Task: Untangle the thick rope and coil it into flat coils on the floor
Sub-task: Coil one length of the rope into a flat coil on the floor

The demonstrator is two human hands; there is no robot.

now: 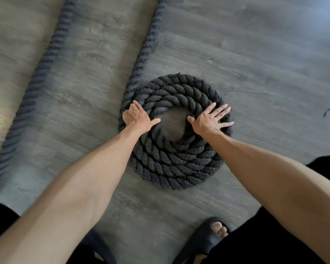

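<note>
A thick black twisted rope lies wound into a flat coil (171, 164) of several turns on the grey wood floor, with a bare patch of floor at its centre. My left hand (136, 118) presses flat on the coil's left side, thumb pointing toward the centre. My right hand (211, 120) rests on the right side with fingers spread straight over the turns. From the coil's left edge the loose rope (145, 46) runs up and away out of the top of the frame.
A second stretch of the same rope (36, 80) lies diagonally across the floor at the left. My feet in black sandals (208, 241) stand at the bottom edge. A small dark scrap (326, 112) lies on the floor at the right.
</note>
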